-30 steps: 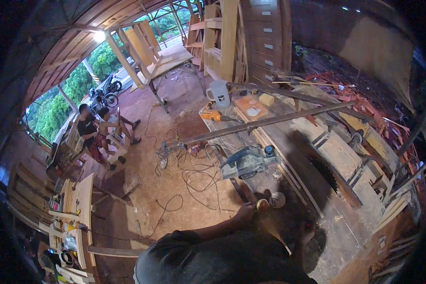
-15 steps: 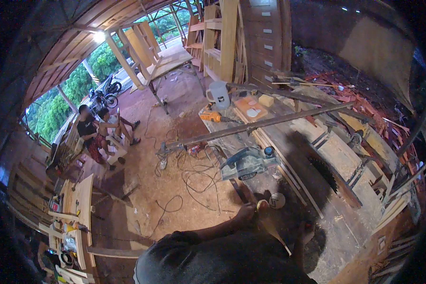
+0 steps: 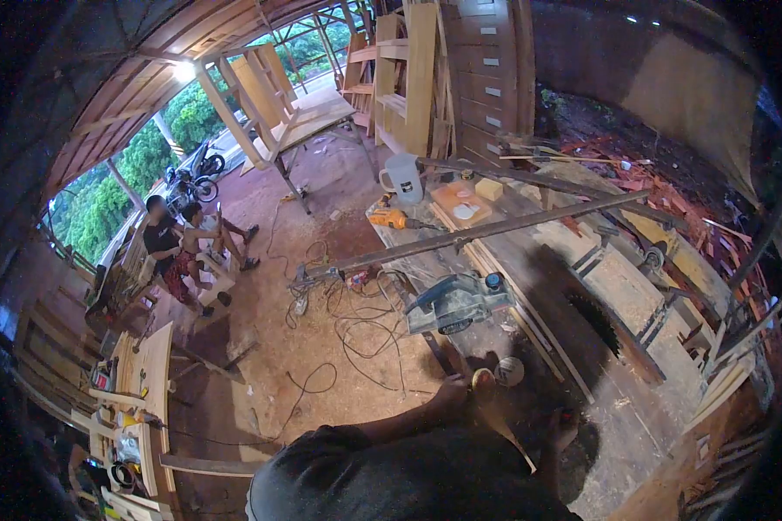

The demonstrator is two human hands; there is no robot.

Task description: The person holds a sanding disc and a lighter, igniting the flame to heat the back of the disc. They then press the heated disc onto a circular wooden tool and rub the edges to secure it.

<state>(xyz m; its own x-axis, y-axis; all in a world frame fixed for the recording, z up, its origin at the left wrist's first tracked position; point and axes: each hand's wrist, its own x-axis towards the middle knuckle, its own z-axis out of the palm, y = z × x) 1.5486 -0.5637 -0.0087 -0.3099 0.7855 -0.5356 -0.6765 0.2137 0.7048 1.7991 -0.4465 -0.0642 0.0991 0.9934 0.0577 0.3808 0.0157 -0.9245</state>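
Observation:
A slim, curved piece of wood slants across the front of my dark shirt, its rounded pale end uppermost. My left hand is closed at that upper end, though its fingers are partly hidden. To the right, my right hand is in deep shadow over the bench, and its fingers cannot be made out. Just beyond the wood, a round pale disc lies on the workbench. An electric planer rests farther up near the bench's left edge.
A saw blade stands up from the bench. Beyond the planer are a long bar, an orange drill and a pitcher. Cords tangle on the floor. Two people sit at the left.
The view has shifted very slightly. My left hand and the piece of wood keep nearly the same place; my right hand shows a little more beside the wood.

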